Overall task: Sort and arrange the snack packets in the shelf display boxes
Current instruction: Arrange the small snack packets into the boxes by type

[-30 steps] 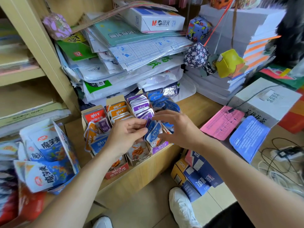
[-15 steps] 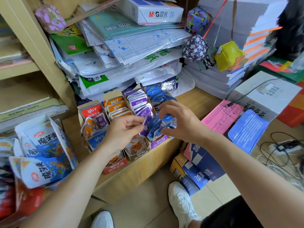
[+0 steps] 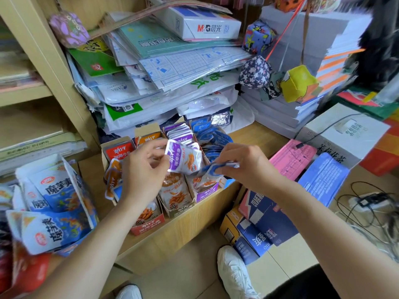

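Four narrow boxes (image 3: 177,209) stand side by side on the wooden shelf (image 3: 194,225), fronts toward the person. The left hand (image 3: 142,173) pinches a purple packet (image 3: 183,159) by its left edge between thumb and fingertips and holds it upright above the middle boxes, printed face to the camera. The right hand (image 3: 248,167), just beside it, has its fingers curled round a blue packet (image 3: 212,169) lying flat (there may be more than one in the grip; I cannot tell). Behind the hands, a purple row (image 3: 180,134) stands packed in the third box from the left, and a blue heap (image 3: 213,135) fills the rightmost. Orange packets (image 3: 112,175) sit jumbled in the leftmost box, partly hidden by the left wrist. Large white-and-blue bags (image 3: 51,190) slump at the left of the shelf. A pile of wrapped stationery (image 3: 172,67) rises behind the boxes. A pink pad (image 3: 291,158) and a blue pad (image 3: 323,178) lie to the right. A white shoe (image 3: 235,272) shows on the floor below.
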The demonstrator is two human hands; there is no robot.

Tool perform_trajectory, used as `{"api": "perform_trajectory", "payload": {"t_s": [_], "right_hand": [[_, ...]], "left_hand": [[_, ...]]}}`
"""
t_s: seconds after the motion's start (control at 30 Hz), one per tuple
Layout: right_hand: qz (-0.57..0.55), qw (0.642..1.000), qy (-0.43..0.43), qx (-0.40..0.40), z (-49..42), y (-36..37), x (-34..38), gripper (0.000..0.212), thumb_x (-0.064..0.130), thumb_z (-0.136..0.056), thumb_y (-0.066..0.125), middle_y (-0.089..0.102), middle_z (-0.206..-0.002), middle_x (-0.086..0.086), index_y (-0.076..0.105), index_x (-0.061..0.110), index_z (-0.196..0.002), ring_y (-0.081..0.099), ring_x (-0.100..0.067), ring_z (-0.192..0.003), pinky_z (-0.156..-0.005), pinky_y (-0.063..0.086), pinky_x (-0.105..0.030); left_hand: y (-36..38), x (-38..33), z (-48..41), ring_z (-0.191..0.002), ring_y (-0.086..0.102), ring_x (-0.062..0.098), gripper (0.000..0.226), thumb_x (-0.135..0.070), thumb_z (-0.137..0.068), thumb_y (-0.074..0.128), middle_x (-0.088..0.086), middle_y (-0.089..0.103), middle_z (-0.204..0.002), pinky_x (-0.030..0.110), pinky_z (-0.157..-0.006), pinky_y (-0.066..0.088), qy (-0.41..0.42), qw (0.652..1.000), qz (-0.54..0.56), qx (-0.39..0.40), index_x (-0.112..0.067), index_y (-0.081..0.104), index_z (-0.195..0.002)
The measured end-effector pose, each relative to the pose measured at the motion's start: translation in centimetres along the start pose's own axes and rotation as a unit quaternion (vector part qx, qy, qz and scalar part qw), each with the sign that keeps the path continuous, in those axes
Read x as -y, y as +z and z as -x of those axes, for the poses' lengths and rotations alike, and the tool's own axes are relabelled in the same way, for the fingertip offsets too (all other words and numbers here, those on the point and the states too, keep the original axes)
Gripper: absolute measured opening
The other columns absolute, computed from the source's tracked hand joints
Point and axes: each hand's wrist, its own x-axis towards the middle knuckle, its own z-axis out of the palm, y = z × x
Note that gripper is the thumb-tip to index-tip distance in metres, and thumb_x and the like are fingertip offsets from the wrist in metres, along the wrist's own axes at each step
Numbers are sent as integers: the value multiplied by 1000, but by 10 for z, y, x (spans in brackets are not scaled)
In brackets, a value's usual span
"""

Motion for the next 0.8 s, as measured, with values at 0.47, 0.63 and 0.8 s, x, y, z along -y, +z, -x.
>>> {"api": "perform_trajectory", "payload": {"t_s": [0.47,0.63,0.8], "right_hand": [[9,945,82,-318,-16,3,-20,10,7,-86,76,72,-85,3,80,8,-95,62,-2,-70,-62,50,-16],[55,949,37,-308,-22,19,-35,17,7,-87,75,75,-92,-3,79,7,-103,62,-8,-75,-64,57,-31],[87,964,32,-248,-21,20,-35,17,9,-86,77,74,-90,-2,79,8,-103,61,-7,-70,-63,59,-36]], "left_hand": [[3,-11,-3,-79,71,4,41,-8,-84,75,-3,76,-99,25,-68,60,74,993,-57,-73,-20,71,-123],[-4,-15,-8,-78,70,9,37,-7,-88,71,0,74,-100,22,-66,55,101,978,-10,-182,-17,68,-124],[-6,-18,-6,-85,71,7,37,-4,-89,72,2,72,-102,18,-69,55,124,979,28,-160,-13,66,-124]]}}
